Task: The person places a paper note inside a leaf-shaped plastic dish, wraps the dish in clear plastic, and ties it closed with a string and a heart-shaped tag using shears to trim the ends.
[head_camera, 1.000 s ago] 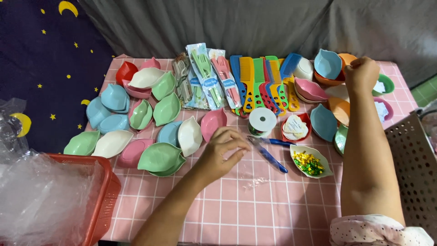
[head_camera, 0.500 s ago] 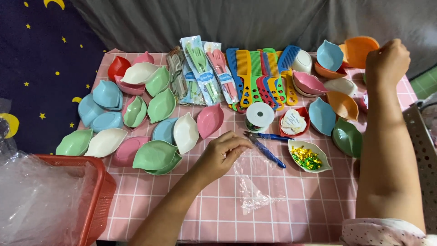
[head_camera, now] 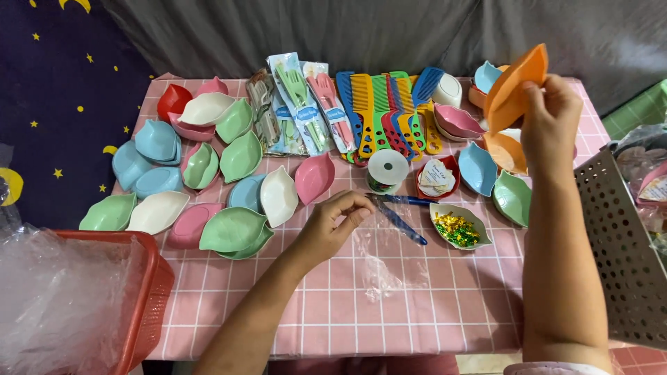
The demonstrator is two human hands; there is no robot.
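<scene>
Right hand (head_camera: 552, 114) now lifting smooth orange leaf-shaped dish (head_camera: 513, 87), left hand (head_camera: 332, 226) pinching crinkly clear bag (head_camera: 379, 253)

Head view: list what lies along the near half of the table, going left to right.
Red basket → green dish → left hand → clear bag → dish of beads → right forearm → perforated tray.

1. My left hand (head_camera: 333, 226) lies low and forward, forearm running in from the lower middle, fingers curled with the fingertips (head_camera: 361, 203) pinched together.
2. My right hand (head_camera: 552, 118) is raised high, forearm nearly upright, wrist bent inward.
3. Its grip is closed, thumb against fingers.
</scene>
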